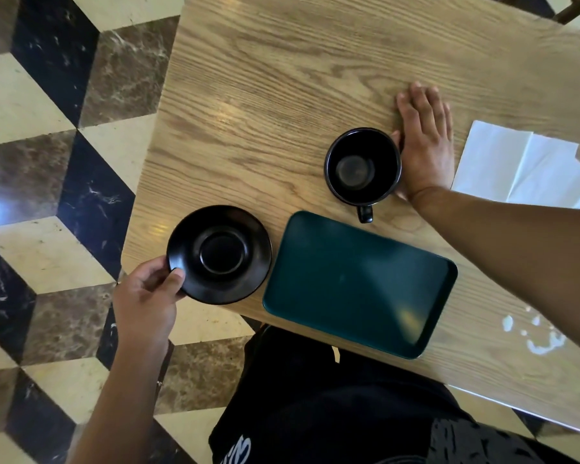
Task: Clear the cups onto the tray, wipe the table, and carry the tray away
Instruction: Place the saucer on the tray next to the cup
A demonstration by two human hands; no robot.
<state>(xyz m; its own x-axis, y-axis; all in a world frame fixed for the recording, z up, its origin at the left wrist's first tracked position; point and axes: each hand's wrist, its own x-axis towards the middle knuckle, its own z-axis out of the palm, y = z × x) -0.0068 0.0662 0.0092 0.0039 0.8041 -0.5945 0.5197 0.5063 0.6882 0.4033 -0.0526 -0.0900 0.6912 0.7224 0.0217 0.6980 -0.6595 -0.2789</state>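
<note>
A black saucer (pixel 219 254) sits at the wooden table's (pixel 282 95) near left corner. My left hand (pixel 146 296) pinches its near rim, thumb on top. An empty black cup (pixel 363 166) stands upright behind the dark green tray (pixel 359 283), handle pointing toward me. My right hand (pixel 424 142) lies flat and open beside the cup's right side, thumb touching the cup wall. The tray lies bare at the near edge of the table.
A white paper napkin (pixel 523 169) lies unfolded at the right. White spilled drops (pixel 536 336) spot the table to the right of the tray. A chequered marble floor (pixel 47 162) runs along the left; my dark-clothed lap (pixel 315 413) is below.
</note>
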